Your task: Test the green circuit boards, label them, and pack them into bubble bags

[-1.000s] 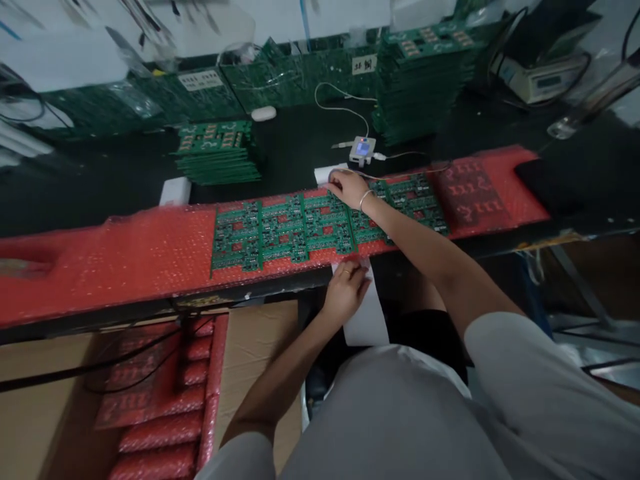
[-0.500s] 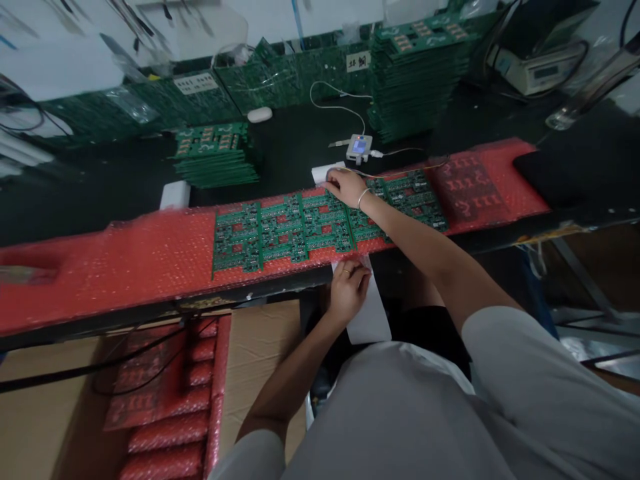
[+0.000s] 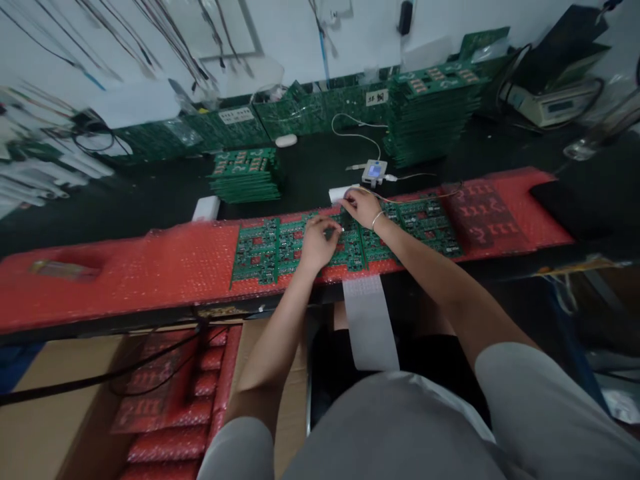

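Note:
My left hand (image 3: 319, 245) is over the row of green circuit boards (image 3: 256, 250), thumb and forefinger pinched on a small white piece too small to make out. Just right of it, my right hand (image 3: 364, 208) has its fingers curled together at the boards' far edge, beside a white strip (image 3: 345, 194). What those fingertips hold, if anything, is hidden. The boards lie side by side on red bubble wrap (image 3: 195, 250). A pale strip (image 3: 370, 327) hangs over the bench's near edge below the boards.
Behind the boards stand a short stack of green boards (image 3: 245, 177), a taller stack (image 3: 430, 120) and a small device with a lit screen (image 3: 375, 171), cabled. A scale (image 3: 550, 103) sits far right. Below the bench, a cardboard box (image 3: 65, 407) holds red bubble-wrapped packs (image 3: 170, 440).
My left hand has moved from the pale strip at the near edge up over the boards, carrying a small white piece. My right hand stays near the far edge. The camera view has shifted.

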Tool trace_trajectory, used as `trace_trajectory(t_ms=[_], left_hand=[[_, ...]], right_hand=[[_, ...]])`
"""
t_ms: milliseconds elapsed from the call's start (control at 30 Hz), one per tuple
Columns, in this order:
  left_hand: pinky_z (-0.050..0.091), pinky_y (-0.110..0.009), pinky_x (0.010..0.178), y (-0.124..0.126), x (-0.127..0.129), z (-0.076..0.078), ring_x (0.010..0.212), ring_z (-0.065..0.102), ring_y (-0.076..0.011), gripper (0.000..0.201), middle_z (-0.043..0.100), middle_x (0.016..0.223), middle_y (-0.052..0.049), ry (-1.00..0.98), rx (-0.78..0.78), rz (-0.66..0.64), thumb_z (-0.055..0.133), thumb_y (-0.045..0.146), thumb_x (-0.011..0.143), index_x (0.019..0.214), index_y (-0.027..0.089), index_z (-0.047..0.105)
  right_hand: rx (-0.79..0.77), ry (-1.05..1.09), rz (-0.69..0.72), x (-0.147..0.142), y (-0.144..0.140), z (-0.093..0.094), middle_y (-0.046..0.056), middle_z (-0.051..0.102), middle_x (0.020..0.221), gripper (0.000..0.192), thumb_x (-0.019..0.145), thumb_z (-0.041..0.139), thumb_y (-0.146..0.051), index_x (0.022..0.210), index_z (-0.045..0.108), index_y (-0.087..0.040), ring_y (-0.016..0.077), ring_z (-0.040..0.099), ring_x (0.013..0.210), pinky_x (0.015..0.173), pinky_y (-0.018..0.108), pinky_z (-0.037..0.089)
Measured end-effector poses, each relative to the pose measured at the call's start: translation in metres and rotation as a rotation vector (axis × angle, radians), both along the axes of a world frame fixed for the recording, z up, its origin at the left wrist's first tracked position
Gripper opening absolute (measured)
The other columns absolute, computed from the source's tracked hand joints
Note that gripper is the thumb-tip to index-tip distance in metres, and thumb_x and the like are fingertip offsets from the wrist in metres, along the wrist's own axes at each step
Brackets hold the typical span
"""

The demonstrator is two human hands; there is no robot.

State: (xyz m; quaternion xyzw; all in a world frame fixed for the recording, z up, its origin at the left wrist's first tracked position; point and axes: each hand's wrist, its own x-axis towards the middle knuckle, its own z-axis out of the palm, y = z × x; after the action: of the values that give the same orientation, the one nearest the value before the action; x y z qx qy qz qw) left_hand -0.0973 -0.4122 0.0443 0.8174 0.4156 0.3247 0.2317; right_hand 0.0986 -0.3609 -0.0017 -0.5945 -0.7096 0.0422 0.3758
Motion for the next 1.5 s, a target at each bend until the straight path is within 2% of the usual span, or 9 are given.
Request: trace_trajectory(t_ms=[167, 567, 767, 900, 1033, 1167, 1300, 1400, 1500], left_hand=[[0.051, -0.036, 0.093, 0.061, 0.018, -0.007, 0.096, 0.064, -0.0241, 0.013, 0.069, 0.09, -0.008, 0.209, -0.103, -0.085, 0.064, 0.013, 0.081, 0.073, 0.017, 0.074], [0.049, -0.044, 0.098, 0.073, 0.026, -0.026, 0.1, 0.063, -0.0276, 0.011, 0.069, 0.097, -0.01, 0.302, -0.036, -0.074, 0.067, 0.021, 0.079, 0.076, 0.017, 0.076], [0.05, -0.046, 0.1, 0.062, 0.027, -0.025, 0.103, 0.063, -0.0296, 0.013, 0.068, 0.097, -0.012, 0.322, 0.041, -0.037, 0.064, 0.015, 0.081, 0.086, 0.015, 0.076], [0.047, -0.049, 0.107, 0.045, 0.013, -0.027, 0.114, 0.059, -0.0291, 0.037, 0.066, 0.119, -0.014, 0.336, 0.163, -0.181, 0.048, 0.011, 0.09, 0.116, 0.016, 0.074], [0.042, -0.054, 0.112, 0.031, 0.004, -0.03, 0.125, 0.051, -0.0332, 0.046, 0.059, 0.134, -0.019, 0.473, 0.212, -0.244, 0.044, 0.009, 0.089, 0.125, 0.012, 0.072], [0.042, -0.054, 0.112, 0.035, 0.004, -0.03, 0.125, 0.051, -0.034, 0.043, 0.059, 0.132, -0.019, 0.497, 0.199, -0.262, 0.046, 0.011, 0.089, 0.121, 0.011, 0.074], [0.042, -0.051, 0.114, 0.044, -0.001, -0.028, 0.127, 0.053, -0.0291, 0.048, 0.061, 0.134, -0.012, 0.388, 0.1, -0.309, 0.044, 0.008, 0.085, 0.124, 0.017, 0.072], [0.042, -0.047, 0.115, 0.031, -0.011, -0.021, 0.129, 0.054, -0.0257, 0.057, 0.06, 0.139, -0.012, 0.223, 0.087, -0.239, 0.041, 0.006, 0.084, 0.137, 0.015, 0.061], [0.045, -0.046, 0.111, -0.013, -0.027, -0.014, 0.123, 0.058, -0.0251, 0.04, 0.065, 0.127, -0.013, 0.071, 0.187, -0.072, 0.043, 0.01, 0.089, 0.12, 0.015, 0.067]], right_hand=[[-0.04, 0.015, -0.022, -0.002, 0.002, 0.0, 0.008, 0.068, 0.089, 0.022, 0.099, 0.055, -0.036, 0.088, 0.064, -0.019, 0.0232, 0.058, 0.088, 0.082, 0.033, 0.041], [-0.055, 0.051, -0.024, -0.003, 0.002, 0.001, 0.007, 0.068, 0.091, 0.019, 0.098, 0.058, -0.034, 0.09, 0.066, -0.018, 0.0216, 0.057, 0.085, 0.079, 0.032, 0.04], [-0.07, 0.052, -0.033, -0.004, -0.002, 0.004, 0.008, 0.069, 0.09, 0.021, 0.098, 0.058, -0.034, 0.088, 0.066, -0.018, 0.0214, 0.058, 0.084, 0.079, 0.032, 0.041], [-0.102, 0.073, -0.03, -0.004, -0.001, 0.007, 0.008, 0.069, 0.091, 0.016, 0.096, 0.06, -0.031, 0.09, 0.066, -0.018, 0.021, 0.058, 0.084, 0.079, 0.032, 0.042], [-0.069, 0.171, -0.045, -0.002, -0.005, 0.02, 0.006, 0.067, 0.084, 0.017, 0.093, 0.063, -0.03, 0.08, 0.062, -0.019, 0.0199, 0.058, 0.082, 0.079, 0.032, 0.043], [-0.04, 0.26, 0.044, -0.004, -0.037, 0.034, 0.002, 0.064, 0.077, 0.024, 0.092, 0.064, -0.037, 0.076, 0.059, -0.021, 0.0172, 0.057, 0.075, 0.075, 0.031, 0.044], [-0.062, 0.206, 0.168, -0.016, -0.08, 0.027, 0.001, 0.064, 0.076, 0.027, 0.091, 0.066, -0.039, 0.073, 0.058, -0.021, 0.0168, 0.059, 0.074, 0.076, 0.031, 0.045], [-0.089, 0.148, 0.177, -0.023, -0.096, 0.014, 0.002, 0.064, 0.075, 0.025, 0.092, 0.066, -0.037, 0.073, 0.059, -0.021, 0.0178, 0.059, 0.075, 0.076, 0.031, 0.046], [-0.08, 0.108, 0.17, -0.026, -0.098, 0.007, 0.003, 0.064, 0.075, 0.025, 0.094, 0.064, -0.036, 0.075, 0.059, -0.021, 0.0188, 0.059, 0.075, 0.077, 0.032, 0.045]])
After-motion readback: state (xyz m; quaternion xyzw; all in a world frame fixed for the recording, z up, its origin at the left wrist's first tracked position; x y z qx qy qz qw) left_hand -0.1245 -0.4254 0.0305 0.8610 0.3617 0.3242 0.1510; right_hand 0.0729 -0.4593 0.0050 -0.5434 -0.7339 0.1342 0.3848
